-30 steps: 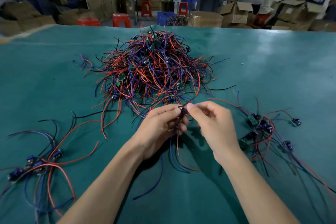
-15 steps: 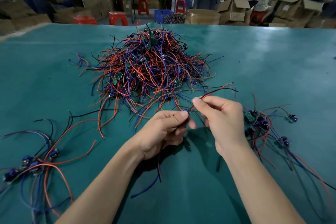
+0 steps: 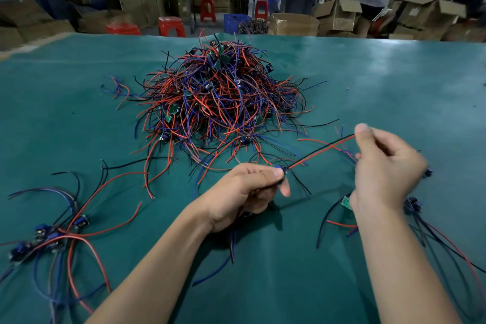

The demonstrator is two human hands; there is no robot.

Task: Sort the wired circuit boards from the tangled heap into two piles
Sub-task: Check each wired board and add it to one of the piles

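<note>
Between heap (image 3: pixel 221 102) and two side piles, left hand (image 3: pixel 244 192) pinches a board (image 3: pixel 281 169), right hand (image 3: pixel 384 171) its wires (image 3: pixel 323 150).

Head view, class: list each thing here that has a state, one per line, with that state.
Left hand: pinches a small board.
Right hand: pulls the red and black wires taut.
Tangled heap: piled mid-table.
Left pile: spread flat.
Right pile: partly hidden by the right hand.

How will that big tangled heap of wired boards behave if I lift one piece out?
The tangled heap probably drags neighbours along, since its wires interlock. The red and black wires stretched between left hand and right hand look thin, likely floppy once released.
</note>
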